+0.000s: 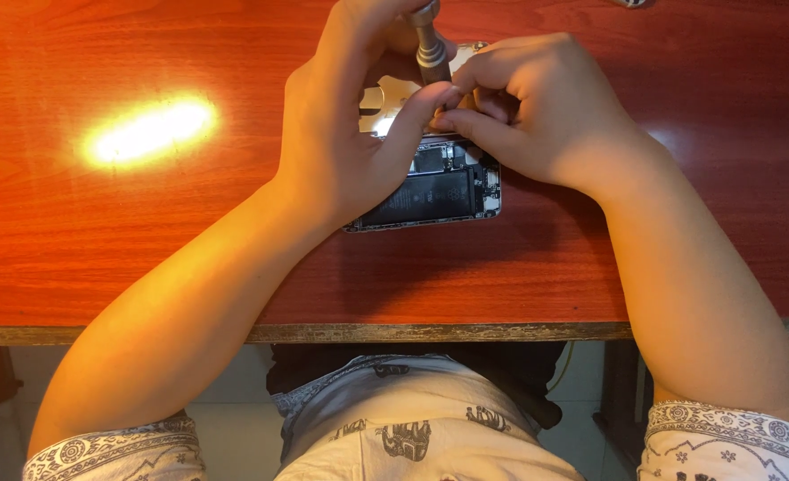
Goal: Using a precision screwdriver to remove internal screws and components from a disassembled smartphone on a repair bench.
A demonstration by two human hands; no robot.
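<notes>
An opened smartphone point(439, 191) lies on the red-brown wooden table point(145, 232), its black battery and small boards showing. My left hand point(345, 116) rests over the phone's left side, its fingers curled around the metal handle of a small screwdriver point(429, 46) that stands upright over the phone. My right hand point(537, 107) sits over the phone's upper right, fingertips pinched near the screwdriver's lower end. The screwdriver's tip and the upper part of the phone are hidden by my fingers.
A bright patch of reflected light point(149, 132) lies on the table to the left. The table's front edge point(412, 332) runs across below my forearms. A small dark object point(630, 3) peeks in at the top edge.
</notes>
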